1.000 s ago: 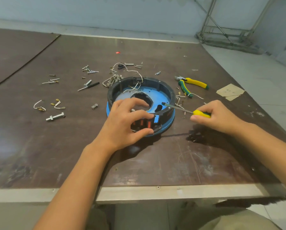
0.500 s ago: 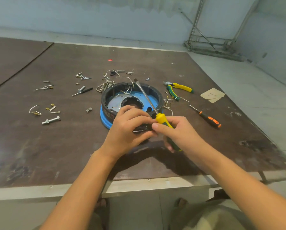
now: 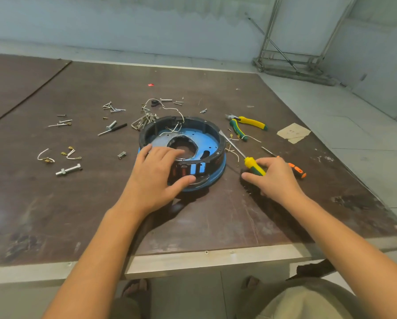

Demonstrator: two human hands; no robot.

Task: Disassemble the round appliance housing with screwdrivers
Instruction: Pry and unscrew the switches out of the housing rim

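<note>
The round housing [image 3: 206,134], a black ring on a blue base plate with copper coils showing at its side, sits in the middle of the brown table. My left hand [image 3: 156,176] grips its near-left rim, fingers over the top and thumb against the side. A yellow-and-green screwdriver [image 3: 250,162] lies on the table just right of the housing, its shaft pointing up-left along the rim. My right hand [image 3: 275,178] rests over its handle, fingers loosely spread. A white wire loops out of the housing's far side.
An orange-and-black screwdriver [image 3: 297,170] lies just behind my right hand. Yellow-green pliers [image 3: 250,122] and a paper scrap [image 3: 293,132] are at the right. Loose screws [image 3: 112,108], wire bits and a bolt [image 3: 68,169] are scattered left and behind. The table's front edge [image 3: 192,261] is near.
My right hand has carried the yellow screwdriver from above the housing down to the table at its right and loosened its hold. My left hand stays on the rim.
</note>
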